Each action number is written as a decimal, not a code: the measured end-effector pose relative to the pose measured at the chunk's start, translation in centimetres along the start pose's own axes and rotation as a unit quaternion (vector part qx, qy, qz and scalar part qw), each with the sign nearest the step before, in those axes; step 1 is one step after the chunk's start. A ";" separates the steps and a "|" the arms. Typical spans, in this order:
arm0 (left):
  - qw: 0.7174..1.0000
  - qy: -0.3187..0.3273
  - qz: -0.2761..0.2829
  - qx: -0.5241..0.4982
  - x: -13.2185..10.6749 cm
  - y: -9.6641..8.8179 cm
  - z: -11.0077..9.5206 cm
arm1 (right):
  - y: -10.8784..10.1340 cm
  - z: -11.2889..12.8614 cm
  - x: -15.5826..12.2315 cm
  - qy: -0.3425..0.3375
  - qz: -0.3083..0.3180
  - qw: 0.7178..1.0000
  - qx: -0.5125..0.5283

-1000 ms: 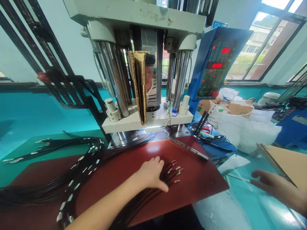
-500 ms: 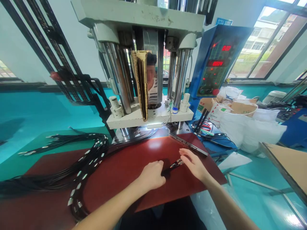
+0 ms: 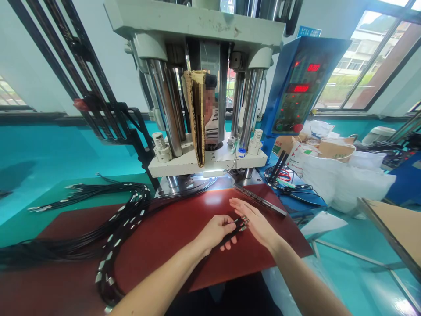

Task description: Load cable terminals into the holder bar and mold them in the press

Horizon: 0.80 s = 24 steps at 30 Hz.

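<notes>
My left hand (image 3: pixel 215 232) is closed round a small bundle of black cables (image 3: pixel 229 237), thumb on top and some fingertips showing below. The bundle's metal-tipped ends (image 3: pixel 243 224) stick out to the right. Against these ends rests my right hand (image 3: pixel 258 224), open, its fingers stretched out flat and together. Both hands are just above the reddish-brown tabletop (image 3: pixel 164 245). A dark metal bar with slots (image 3: pixel 259 199) lies behind my right hand. How many cables the left hand holds is hidden.
A large press (image 3: pixel 207 164) stands at the back, with a folded cardboard piece (image 3: pixel 197 118) on it and a person (image 3: pixel 210 118) behind. Its blue control box (image 3: pixel 296 87) is to the right. Long black cables with silvery connectors (image 3: pixel 115 245) curve across the left. White sacks (image 3: pixel 325 171) stand at right.
My left hand has turned, so its thumb now shows on top of the cables. My right hand has moved left and flattened against the cable ends.
</notes>
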State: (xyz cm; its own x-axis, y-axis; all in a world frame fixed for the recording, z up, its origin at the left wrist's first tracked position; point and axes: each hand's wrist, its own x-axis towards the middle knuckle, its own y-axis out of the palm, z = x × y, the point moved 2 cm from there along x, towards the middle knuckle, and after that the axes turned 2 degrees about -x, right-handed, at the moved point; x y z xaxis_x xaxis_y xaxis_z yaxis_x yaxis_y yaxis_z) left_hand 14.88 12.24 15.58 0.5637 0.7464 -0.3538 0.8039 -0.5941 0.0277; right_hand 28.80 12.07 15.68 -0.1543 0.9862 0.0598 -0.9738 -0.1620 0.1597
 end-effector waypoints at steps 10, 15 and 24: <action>0.994 0.066 -0.040 0.071 0.7 0.2 0.2 | -0.4 -0.6 0.2 0.006 -0.047 0.999 0.012; 0.987 0.084 -0.061 0.124 0.7 0.1 0.4 | -0.3 -0.9 0.4 0.015 -0.039 0.999 0.023; 0.977 0.129 -0.082 0.150 1.8 0.9 -0.8 | 1.2 -1.4 0.7 0.050 -0.025 0.998 0.041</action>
State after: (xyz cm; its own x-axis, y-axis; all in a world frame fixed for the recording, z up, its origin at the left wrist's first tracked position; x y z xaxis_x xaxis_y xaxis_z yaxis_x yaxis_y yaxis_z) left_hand 16.83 13.30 15.71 0.4928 0.8663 -0.0813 0.8174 -0.4930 -0.2981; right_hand 27.31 12.58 14.55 -0.1267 0.9907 -0.0488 -0.9642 -0.1115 0.2405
